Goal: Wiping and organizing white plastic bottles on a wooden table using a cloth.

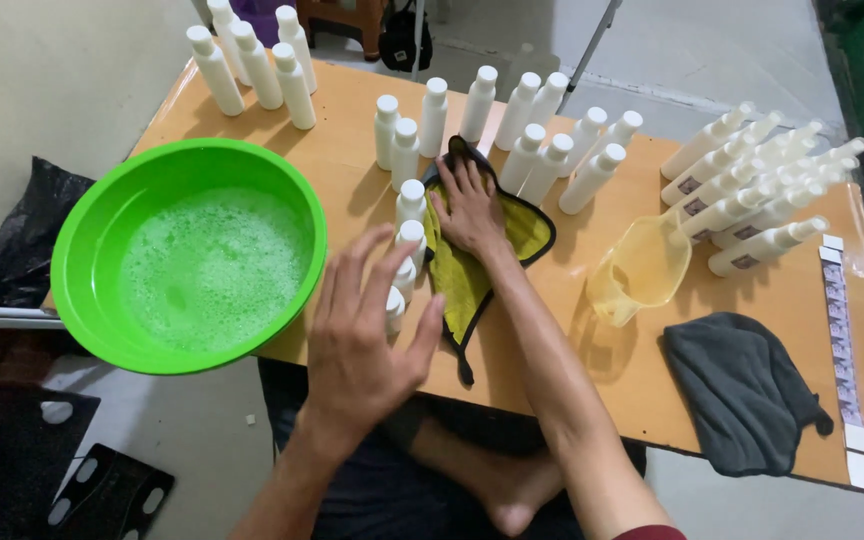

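At the left edge of the wooden bench [352, 170], a round green basin [92, 255] holds foamy water and overhangs the near edge a little. Behind it stands a small group of white bottles [252, 65], upright. Just right of the basin, the left hand [362, 335] hovers with its fingers [352, 275] spread wide, holding nothing; it partly covers a short row of white capped bottles [410, 215] standing between the basin and a yellow cloth [462, 270] with a dark border. The right hand [472, 210] lies flat on that cloth, fingers stretched open and pressing it to the bench, gripping nothing. More upright white bottles [532, 130] ring the far side of the cloth. Further right, a clear yellowish plastic jug [642, 270] lies tipped on its side, and beyond it a bunch of labelled white bottles [752, 200] lies flat. Near the front right edge sits a crumpled grey cloth [742, 390], and a strip of labels [842, 340] runs along the far right.
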